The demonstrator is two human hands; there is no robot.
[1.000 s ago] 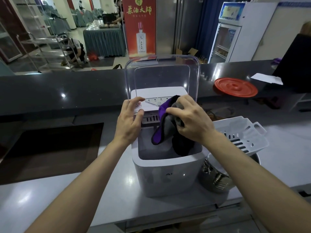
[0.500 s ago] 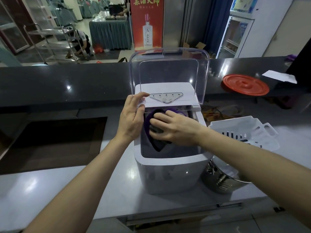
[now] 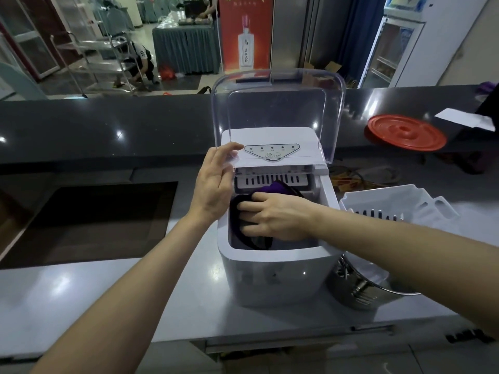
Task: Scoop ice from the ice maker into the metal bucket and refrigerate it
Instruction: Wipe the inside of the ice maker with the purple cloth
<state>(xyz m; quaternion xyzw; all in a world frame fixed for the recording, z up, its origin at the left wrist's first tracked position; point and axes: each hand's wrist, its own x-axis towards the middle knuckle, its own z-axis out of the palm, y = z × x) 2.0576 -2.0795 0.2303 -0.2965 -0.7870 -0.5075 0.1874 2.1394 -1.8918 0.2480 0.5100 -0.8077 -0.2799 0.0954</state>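
We brace the ice maker [image 3: 275, 273] with our left hand [image 3: 213, 184], fingers straight and holding nothing, while our right hand [image 3: 275, 220] presses a soft dark cloth [image 3: 272, 188] flat inside its bin. The metal bucket [image 3: 359, 290] sits just right of the machine, under a white basket [image 3: 391, 201]. It looks stiff and slick, and probably heavy once filled, so we would take it by the rim.
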